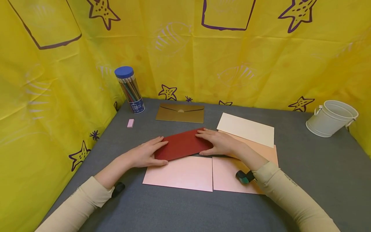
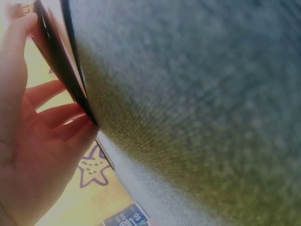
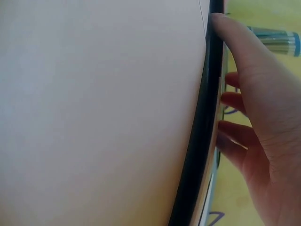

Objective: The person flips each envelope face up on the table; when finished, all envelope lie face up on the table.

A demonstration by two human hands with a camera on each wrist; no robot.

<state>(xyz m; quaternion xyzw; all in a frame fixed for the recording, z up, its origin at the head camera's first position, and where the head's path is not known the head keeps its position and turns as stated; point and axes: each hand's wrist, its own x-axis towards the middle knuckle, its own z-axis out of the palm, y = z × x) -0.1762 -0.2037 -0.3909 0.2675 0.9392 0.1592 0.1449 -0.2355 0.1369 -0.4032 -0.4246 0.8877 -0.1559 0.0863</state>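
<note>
While your two pale sleeves (image 1: 90, 196) reach over the nearest part of the grey table (image 1: 162, 209), a dark device (image 1: 244, 178) shows below your right wrist, and a similar one peeks out beside the left cuff. A little farther lie two light pink envelopes, the left one (image 1: 179, 172) and the right one (image 1: 224, 182), side by side with only a thin line between them; your right forearm covers part of the right one. Just beyond them is the red envelope (image 1: 182, 144), which is set slantwise, its right end farther from you, and it overlaps the far edge of the left pink one; whether the two touch, I cannot tell. Your left hand (image 1: 146, 153) grasps the red envelope by its left end, and your right hand (image 1: 218, 141) grasps the right end, each with the thumb at the near edge and the fingers over the top. To the right, behind your right forearm, lies a peach envelope (image 1: 261, 149), partly covered by a cream envelope (image 1: 246, 129). Farther on the left is a small pink eraser (image 1: 130, 123), and a gold envelope (image 1: 179, 114) lies beyond the red one. A white bucket (image 1: 327, 120) stands at far right, and a blue-lidded tub of pencils (image 1: 131, 90) at far left. Behind everything hangs yellow cloth (image 1: 191, 67) with stars and fish.
</note>
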